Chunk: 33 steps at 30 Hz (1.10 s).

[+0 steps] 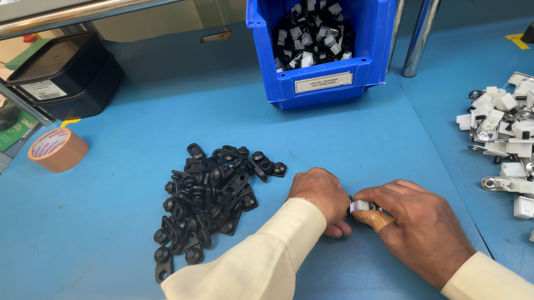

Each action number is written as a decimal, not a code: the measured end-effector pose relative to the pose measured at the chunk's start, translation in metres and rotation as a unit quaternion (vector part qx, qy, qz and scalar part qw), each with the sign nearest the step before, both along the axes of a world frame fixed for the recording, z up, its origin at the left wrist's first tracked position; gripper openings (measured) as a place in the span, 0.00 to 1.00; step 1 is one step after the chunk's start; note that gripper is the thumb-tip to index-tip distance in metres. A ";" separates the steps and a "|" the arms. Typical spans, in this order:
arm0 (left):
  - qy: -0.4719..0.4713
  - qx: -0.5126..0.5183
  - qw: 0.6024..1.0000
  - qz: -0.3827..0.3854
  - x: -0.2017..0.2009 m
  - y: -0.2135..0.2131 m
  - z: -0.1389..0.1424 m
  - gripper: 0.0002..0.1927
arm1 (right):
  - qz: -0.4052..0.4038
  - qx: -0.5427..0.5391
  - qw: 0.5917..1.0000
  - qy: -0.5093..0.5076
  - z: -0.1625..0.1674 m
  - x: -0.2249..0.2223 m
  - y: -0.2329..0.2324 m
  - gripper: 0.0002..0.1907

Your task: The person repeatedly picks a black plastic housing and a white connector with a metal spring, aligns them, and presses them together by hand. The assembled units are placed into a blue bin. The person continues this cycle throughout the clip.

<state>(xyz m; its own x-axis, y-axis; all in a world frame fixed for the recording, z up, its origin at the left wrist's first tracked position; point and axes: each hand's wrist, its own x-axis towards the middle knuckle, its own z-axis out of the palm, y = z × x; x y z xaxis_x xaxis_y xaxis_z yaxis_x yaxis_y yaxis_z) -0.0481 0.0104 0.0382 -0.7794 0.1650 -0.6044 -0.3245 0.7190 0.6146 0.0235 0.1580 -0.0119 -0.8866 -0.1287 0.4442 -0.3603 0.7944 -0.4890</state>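
Hands meet low on the blue table [93,202]: the left hand [319,193] and right hand [412,224] (thumb wrapped in tan tape) pinch a small white and black part [360,206] between their fingertips. Just left lies a pile of black plastic pieces [210,196]; white clips [527,148] lie well right.
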 end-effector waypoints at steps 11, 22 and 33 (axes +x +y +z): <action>0.015 0.123 0.987 0.105 0.023 -0.011 -0.017 0.02 | -0.087 -0.021 0.945 -0.316 0.028 -0.026 0.001 0.23; 0.004 0.100 0.992 0.078 0.029 -0.005 -0.017 0.03 | -0.006 -0.300 0.889 -0.346 -0.023 -0.046 0.027 0.18; -0.036 0.137 0.976 0.167 0.030 -0.001 -0.013 0.09 | 0.045 -0.252 0.905 -0.340 -0.022 -0.054 0.025 0.16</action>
<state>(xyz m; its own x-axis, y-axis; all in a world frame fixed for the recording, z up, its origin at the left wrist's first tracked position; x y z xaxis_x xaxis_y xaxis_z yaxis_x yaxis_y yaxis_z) -0.0178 0.0092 0.0252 -0.7750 0.0713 -0.6279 -0.5618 0.3770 0.7363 -0.0310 0.1834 -0.0338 -0.9733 -0.1459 -0.1771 0.1075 0.3917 -0.9138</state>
